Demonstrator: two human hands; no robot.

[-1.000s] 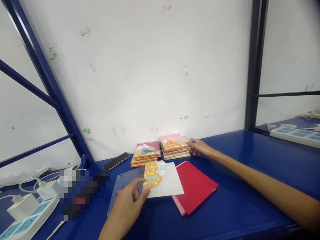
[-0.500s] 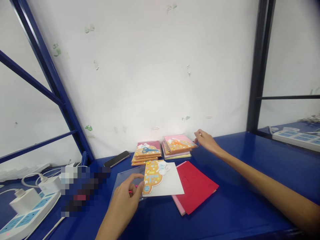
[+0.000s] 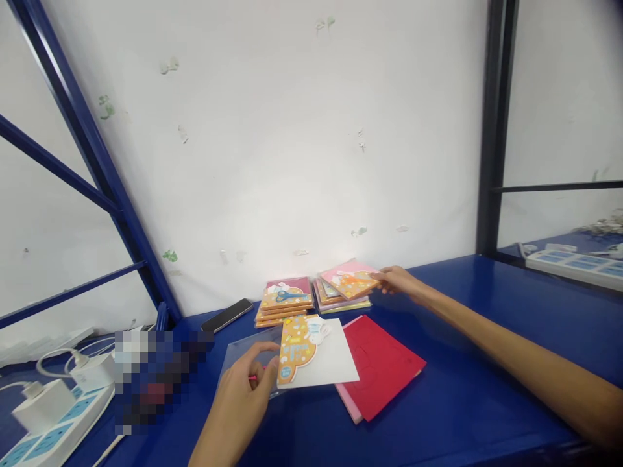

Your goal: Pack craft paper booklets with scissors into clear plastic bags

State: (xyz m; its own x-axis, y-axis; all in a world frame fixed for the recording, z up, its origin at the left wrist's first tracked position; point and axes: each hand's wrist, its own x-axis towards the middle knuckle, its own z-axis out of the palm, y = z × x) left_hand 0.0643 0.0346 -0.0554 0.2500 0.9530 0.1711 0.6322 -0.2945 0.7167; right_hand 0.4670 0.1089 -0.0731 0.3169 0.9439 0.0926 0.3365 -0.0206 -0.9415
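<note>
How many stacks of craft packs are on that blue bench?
2. The left stack lies beside the phone; the right stack lies next to it, its top pack held at the edge by the right hand.

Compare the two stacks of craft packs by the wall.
The phone-side stack shows blue scissors on top, the other stack orange scissors. The phone-side stack lies square and untouched; the other stack's top pack sits skewed, held by the right hand. Both are low piles on the blue bench.

Orange card (image 3: 294, 350) with pale dots (the sheet (image 3: 378, 366) beside it solid red), on a glossy blue shelf (image 3: 487, 402)
</note>
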